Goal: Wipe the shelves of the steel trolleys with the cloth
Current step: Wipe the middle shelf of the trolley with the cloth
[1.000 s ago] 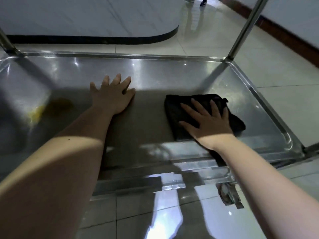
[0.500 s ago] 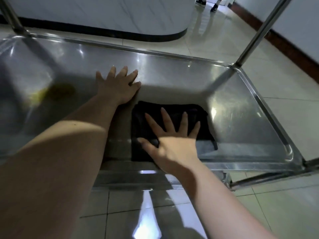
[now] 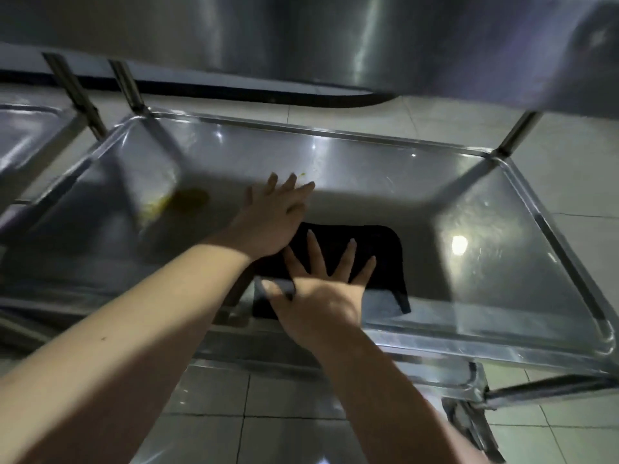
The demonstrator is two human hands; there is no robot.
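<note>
Black cloth (image 3: pixel 368 249): spread flat on the steel shelf (image 3: pixel 502 262), against the front edge, about midway along it, near right corner reaching the front rim.

Right hand (image 3: pixel 318 303): laid palm-down on the cloth, fingers straight and fanned, pressing, nothing grasped.

Left hand (image 3: pixel 271 222): flat on bare steel at the cloth's far left corner, fingers straight and close together, holding nothing.

Yellow-brown stain (image 3: pixel 174 200): toward the shelf's left edge, apart from both hands (a few yellow specks also just beyond the left fingertips).

Upper shelf (image 3: pixel 335 35): overhead, across the top of view.

Second trolley shelf (image 3: pixel 26 135): just past the left edge.

Caster (image 3: pixel 469 423): below the front right corner, on the tiled floor (image 3: pixel 569 182).
</note>
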